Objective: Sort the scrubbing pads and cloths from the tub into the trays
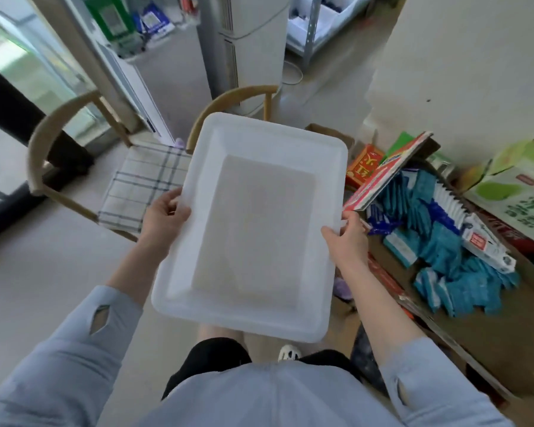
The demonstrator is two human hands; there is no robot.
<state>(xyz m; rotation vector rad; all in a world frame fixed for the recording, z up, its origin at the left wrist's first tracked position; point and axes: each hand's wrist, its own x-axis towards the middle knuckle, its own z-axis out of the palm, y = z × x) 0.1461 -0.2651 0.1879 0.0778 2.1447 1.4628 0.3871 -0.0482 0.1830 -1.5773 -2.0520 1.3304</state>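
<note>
Nearest, gripped by its long rims and carried level above the knees: a white plastic tub (pixel 250 223), nothing inside, left hand (pixel 164 211) curled over one edge, right hand (pixel 347 234) pinching the other. Further right, piled in a cardboard box (pixel 487 328): blue packets (pixel 444 241); beyond, two wooden chairs (pixel 74 167). Likely risk: clipping the box or slipping from the lighter right-hand pinch.

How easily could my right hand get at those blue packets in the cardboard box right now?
Probably not yet. The right hand grips the white tray's rim, as does the left hand. The blue packets lie uncovered in the cardboard box just beside it.
</note>
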